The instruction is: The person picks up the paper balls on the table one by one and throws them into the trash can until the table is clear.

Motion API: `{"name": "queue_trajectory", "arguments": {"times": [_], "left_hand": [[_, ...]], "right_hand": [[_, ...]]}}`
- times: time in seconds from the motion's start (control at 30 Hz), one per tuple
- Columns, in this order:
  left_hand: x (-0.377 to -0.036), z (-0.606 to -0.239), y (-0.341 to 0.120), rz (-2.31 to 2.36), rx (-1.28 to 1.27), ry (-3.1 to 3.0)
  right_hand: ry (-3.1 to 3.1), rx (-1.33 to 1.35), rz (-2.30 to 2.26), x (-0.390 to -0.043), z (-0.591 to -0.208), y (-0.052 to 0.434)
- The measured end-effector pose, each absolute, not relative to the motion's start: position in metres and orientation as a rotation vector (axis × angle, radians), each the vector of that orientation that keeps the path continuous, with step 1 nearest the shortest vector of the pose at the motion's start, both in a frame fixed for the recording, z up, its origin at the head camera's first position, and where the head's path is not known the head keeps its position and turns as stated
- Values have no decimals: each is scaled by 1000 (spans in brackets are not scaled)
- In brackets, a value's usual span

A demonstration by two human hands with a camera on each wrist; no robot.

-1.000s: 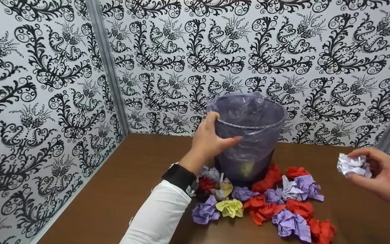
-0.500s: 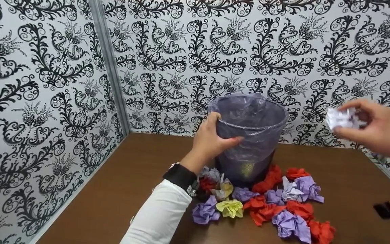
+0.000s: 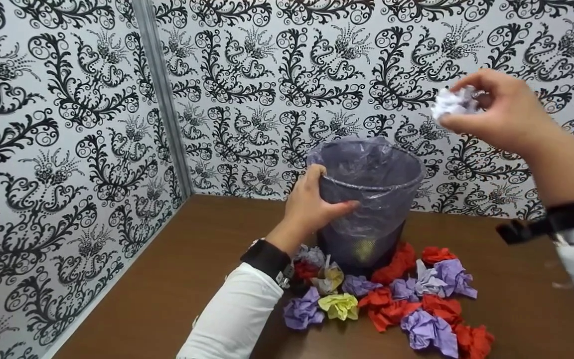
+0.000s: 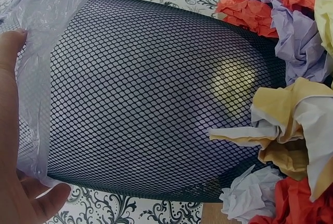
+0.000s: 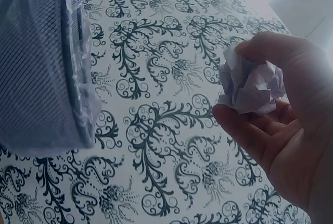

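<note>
A dark mesh waste bin (image 3: 361, 254) stands upright on the table, lined with a translucent plastic bag (image 3: 376, 212) folded over its rim. My left hand (image 3: 309, 202) grips the bin's left side near the rim, thumb spread across the front; in the left wrist view the fingers press the bag against the mesh. Between thumb and fingers, my right hand (image 3: 501, 112) pinches a white crumpled paper ball (image 5: 252, 81). That hand is up in the air, above and to the right of the bin's opening. Through the mesh a yellow paper ball (image 4: 232, 83) shows inside the bin.
Several crumpled paper balls lie around the bin's base, among them a yellow one (image 3: 339, 306), a purple one (image 3: 303, 310) and a red one (image 3: 474, 340). Patterned wall panels (image 3: 247, 65) rise behind and on the left of the brown table (image 3: 167, 279).
My right hand has risen and moved left with the white paper ball, from low at the right to above the bin's height. The left hand keeps its grip on the bin.
</note>
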State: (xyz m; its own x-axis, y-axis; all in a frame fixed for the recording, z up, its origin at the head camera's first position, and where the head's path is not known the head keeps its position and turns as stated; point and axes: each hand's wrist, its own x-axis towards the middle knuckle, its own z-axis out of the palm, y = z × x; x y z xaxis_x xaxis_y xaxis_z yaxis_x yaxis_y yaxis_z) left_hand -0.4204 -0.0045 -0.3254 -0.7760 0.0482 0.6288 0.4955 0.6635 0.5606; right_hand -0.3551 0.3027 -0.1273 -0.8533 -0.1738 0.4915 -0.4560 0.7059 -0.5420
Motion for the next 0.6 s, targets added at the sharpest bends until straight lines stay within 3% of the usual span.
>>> {"name": "queue_trajectory", "arguments": {"times": [0.6], "left_hand": [[-421,-326,-4,-1002,-438,-2281]], "right_hand": [[-2680,523,916,-410,-124,221]]}}
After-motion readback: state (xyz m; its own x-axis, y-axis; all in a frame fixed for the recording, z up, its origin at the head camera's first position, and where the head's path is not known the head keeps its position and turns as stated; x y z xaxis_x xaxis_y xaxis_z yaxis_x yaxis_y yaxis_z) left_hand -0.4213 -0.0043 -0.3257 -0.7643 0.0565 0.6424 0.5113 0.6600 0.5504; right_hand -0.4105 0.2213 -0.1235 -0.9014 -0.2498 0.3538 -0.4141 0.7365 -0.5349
